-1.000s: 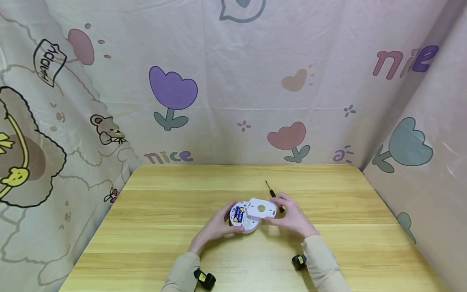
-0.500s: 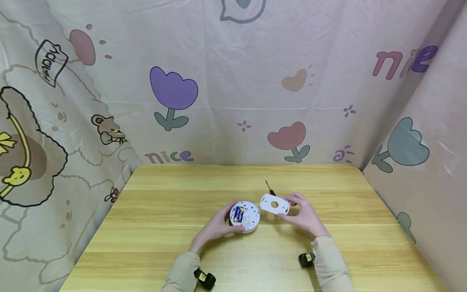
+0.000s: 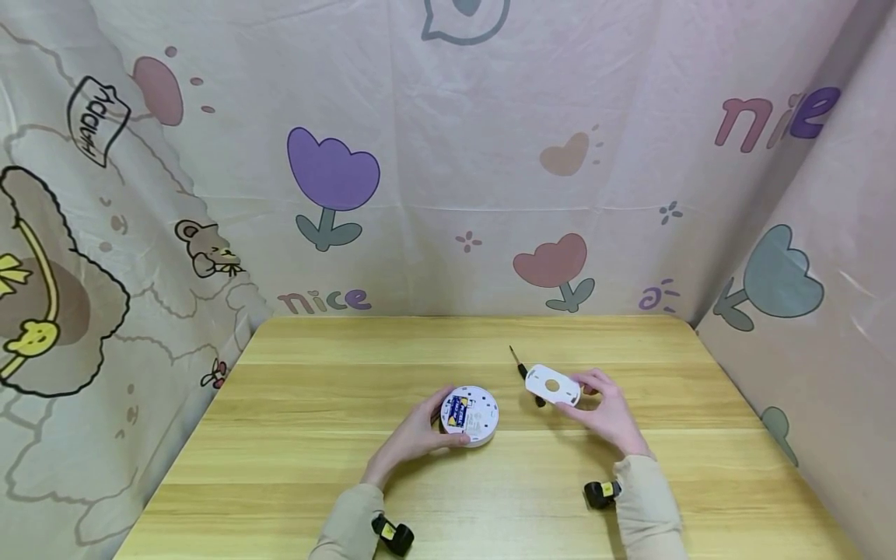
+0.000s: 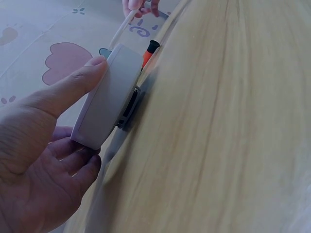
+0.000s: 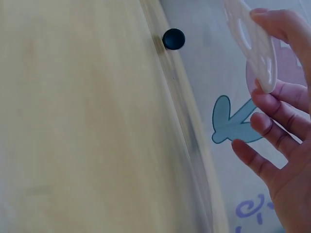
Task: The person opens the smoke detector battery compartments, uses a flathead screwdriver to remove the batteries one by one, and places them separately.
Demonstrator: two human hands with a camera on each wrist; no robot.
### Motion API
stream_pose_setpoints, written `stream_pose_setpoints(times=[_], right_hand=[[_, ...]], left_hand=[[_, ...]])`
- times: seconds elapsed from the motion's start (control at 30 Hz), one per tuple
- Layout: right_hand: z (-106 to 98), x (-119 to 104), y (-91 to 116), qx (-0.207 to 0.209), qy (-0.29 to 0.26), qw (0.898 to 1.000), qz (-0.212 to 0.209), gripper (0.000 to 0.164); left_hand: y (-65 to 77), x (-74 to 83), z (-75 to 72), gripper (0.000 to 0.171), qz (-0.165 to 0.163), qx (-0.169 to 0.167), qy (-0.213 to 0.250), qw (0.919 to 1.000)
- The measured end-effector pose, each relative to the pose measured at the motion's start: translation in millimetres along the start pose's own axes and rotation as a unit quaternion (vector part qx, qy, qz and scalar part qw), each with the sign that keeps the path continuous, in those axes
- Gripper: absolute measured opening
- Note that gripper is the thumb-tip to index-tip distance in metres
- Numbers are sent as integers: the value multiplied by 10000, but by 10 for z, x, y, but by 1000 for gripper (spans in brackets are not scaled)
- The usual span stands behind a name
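The mounting plate (image 3: 537, 379) had been moved clear of the round white battery-powered unit (image 3: 480, 426), which resembled a smoke alarm. One second earlier, the plate had overlapped the right part of the unit's face; half a second earlier, it was apart, just to the right. At this point it was farther right, with a clear gap between the two parts. The battery face was thereby exposed, showing a blue and yellow battery (image 3: 458, 411) in its recess. The parts could now be judged separate and free to be handled individually.

The unit was positioned about midway between the left and right edges of the worktop (image 3: 315, 404), battery face up. Contact between its underside and the worktop could not be confirmed. The left hand (image 3: 418, 432) had not visibly shifted: its thumb pressed the near rim and its fingers curled round the left side.

The right hand (image 3: 606, 412) pinched the right end of the plate between thumb and fingers. In the right wrist view, the lower fingers were spread and off the plate. The plate was held tilted above the worktop, toward its right edge from the unit.

A screwdriver (image 3: 522, 371) lay behind the plate, its tip toward the worktop's back edge. The plate covered part of its handle from the head view; the tool was untouched.
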State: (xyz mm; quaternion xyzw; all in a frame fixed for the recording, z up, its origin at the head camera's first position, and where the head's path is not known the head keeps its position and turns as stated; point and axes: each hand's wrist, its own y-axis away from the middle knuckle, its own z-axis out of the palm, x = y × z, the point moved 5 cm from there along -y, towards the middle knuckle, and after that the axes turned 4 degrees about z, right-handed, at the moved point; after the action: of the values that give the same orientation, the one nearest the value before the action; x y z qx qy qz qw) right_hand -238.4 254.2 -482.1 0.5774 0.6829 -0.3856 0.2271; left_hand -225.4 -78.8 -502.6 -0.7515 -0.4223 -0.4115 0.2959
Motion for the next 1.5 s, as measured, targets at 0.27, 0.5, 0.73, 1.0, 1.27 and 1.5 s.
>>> stream_pose_setpoints(times=[0.27,0.5,0.73,1.0,1.27,1.5], right_hand=[[-58,115,-25,-78,233,9991,333,54],[-108,246,-62,-55,381,9986,375,55],[-131,373,-142,-173,521,9976,424,57],[-233,510,-220,-146,777,9956,502,57],[-242,620,-231,-152,898,9951,393,54],[-232,699,-220,-134,996,9943,370,54]], left_hand=[[4,5,1,103,-13,-14,44,10000],[9,14,-3,103,-36,-28,41,10000],[14,25,-7,103,-56,-50,44,10000],[17,11,-4,103,-98,-18,39,9999],[13,12,-3,102,-100,-23,18,9999],[14,10,-3,102,-102,-28,39,9999]])
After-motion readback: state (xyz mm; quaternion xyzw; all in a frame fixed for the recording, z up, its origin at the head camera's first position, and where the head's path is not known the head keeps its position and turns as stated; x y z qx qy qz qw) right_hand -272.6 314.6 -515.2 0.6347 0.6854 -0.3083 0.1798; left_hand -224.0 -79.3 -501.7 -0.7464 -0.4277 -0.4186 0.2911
